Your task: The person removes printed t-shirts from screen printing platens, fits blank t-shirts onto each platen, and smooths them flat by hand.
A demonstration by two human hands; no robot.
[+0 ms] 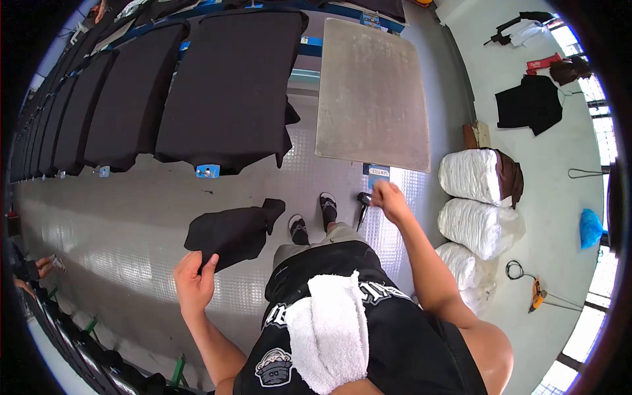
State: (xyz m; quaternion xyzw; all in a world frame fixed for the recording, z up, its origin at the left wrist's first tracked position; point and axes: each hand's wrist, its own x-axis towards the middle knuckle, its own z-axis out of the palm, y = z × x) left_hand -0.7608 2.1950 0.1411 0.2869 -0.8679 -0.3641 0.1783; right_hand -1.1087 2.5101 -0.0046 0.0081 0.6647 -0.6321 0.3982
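My left hand (195,280) pinches the edge of a black cut piece of fabric (227,232), which hangs out over the floor with its far end folded over. My right hand (390,201) is curled closed, just below the near end of a bare grey flat printing board (372,95). Whatever its fingers may hold is hidden. Close to that hand is a black object like a hair dryer (364,199); I cannot tell if they touch. A small labelled blue bracket (377,172) sticks out from under the board.
On the left runs a row of boards covered with black fabric (230,85). Wrapped white bundles (469,176) are stacked along the right wall, where a black shirt (530,105) hangs. A white towel (329,332) lies over my front. Another person's hand (44,266) shows at far left.
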